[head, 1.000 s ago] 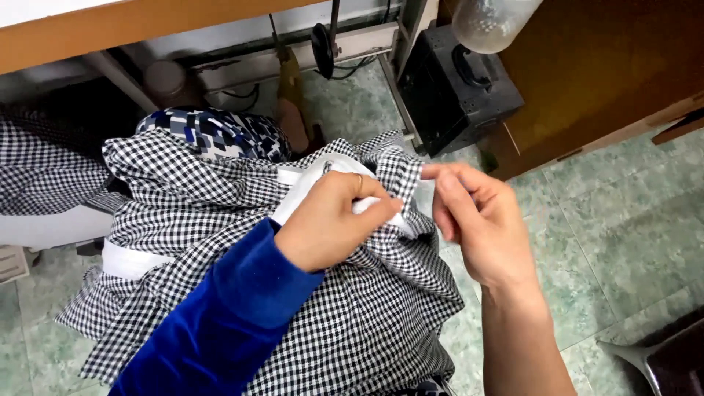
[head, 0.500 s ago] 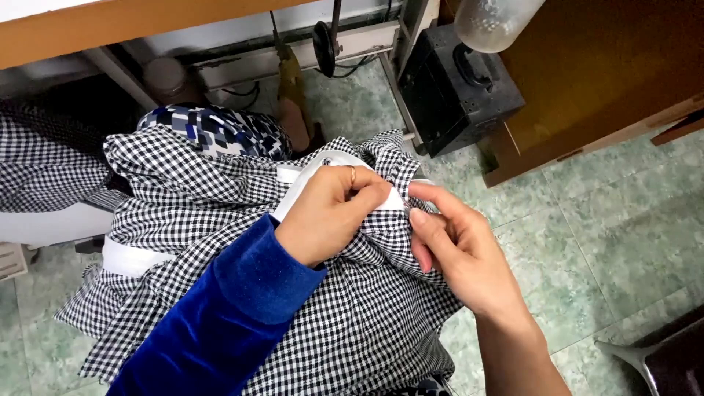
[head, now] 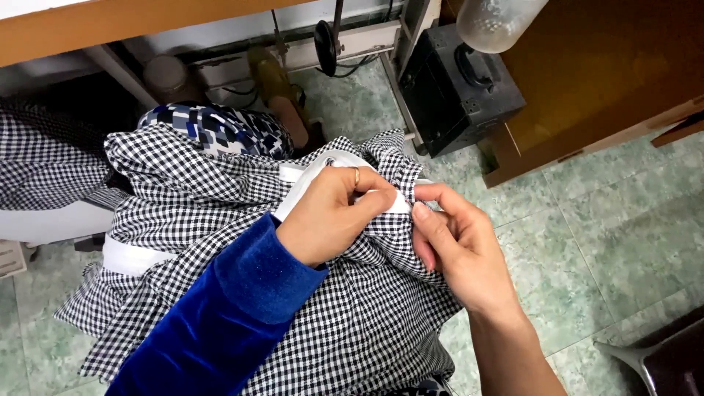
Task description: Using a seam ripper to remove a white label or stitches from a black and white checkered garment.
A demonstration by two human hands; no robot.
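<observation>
Pinching white band between left hand, right hand

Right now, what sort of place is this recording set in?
Probably a sewing workshop. Both hands, left hand and right hand, work a checked garment with a white band, beside a black motor box under a wooden table.

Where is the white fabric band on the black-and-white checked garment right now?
In the head view, the white fabric band sits centre frame on the black-and-white checked garment, pinched between the left hand and the right hand.
</observation>
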